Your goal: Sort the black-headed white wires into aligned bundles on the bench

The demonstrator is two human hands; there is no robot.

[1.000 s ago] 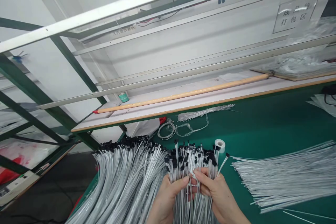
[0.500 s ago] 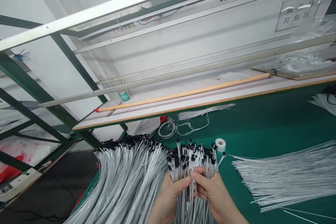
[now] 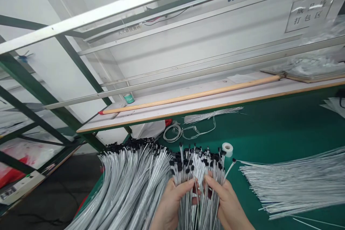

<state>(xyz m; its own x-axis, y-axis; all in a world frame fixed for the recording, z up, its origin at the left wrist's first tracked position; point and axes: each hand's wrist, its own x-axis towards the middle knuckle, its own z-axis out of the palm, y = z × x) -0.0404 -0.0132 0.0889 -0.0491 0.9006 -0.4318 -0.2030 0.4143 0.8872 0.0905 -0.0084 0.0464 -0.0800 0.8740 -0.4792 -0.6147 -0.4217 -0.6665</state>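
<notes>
Silver-sheathed wires with small black tips (image 3: 198,172) stand upright in a thick bundle, held up by 2 bare hands at the bottom of the view. The left hand (image 3: 172,201) and right hand (image 3: 228,201) each curl around the bundle from one side, with both grips clamped on the wires and the fingertips close together at its middle. The bundle sits over a green-topped bench (image 3: 269,133). Just left of the bundle lies a much larger sheaf of the same wires (image 3: 132,190), its black tips pointing away. To the right of the bundle, a wide fan of loose wires (image 3: 293,183) spreads across the bench, and a white tape roll (image 3: 228,149) sits just beyond the bundle. Farther beyond the bundle are a small wire coil (image 3: 171,133) and a thin tied wire bunch (image 3: 212,115). Past these, a white shelf (image 3: 161,109) carries a long wooden pole (image 3: 188,95) and a green tape roll (image 3: 129,98). A wall sign (image 3: 309,10) hangs farthest away.
</notes>
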